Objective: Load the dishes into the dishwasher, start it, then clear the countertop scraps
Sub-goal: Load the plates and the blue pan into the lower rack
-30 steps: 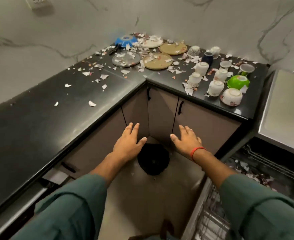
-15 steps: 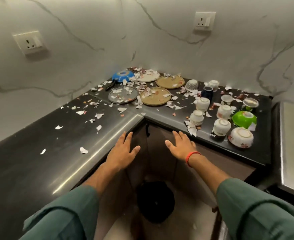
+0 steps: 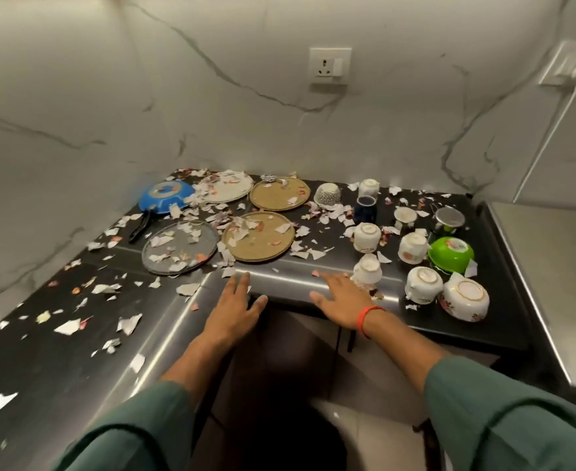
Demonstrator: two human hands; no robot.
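reaching over the bench (image 3: 76, 351) edge, left hand (image 3: 235, 305) and right hand (image 3: 342, 302) are both spread flat, holding nothing. upturned cups (image 3: 367, 273) just beyond look light, brittle, slippery; plates (image 3: 258, 240) carry scraps (image 3: 67, 326), so lift by rims.

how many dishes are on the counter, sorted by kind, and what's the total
Plates: 4
Cups, all upside down: 9
Bowls, upside down: 2
Blue pan: 1
Total: 16
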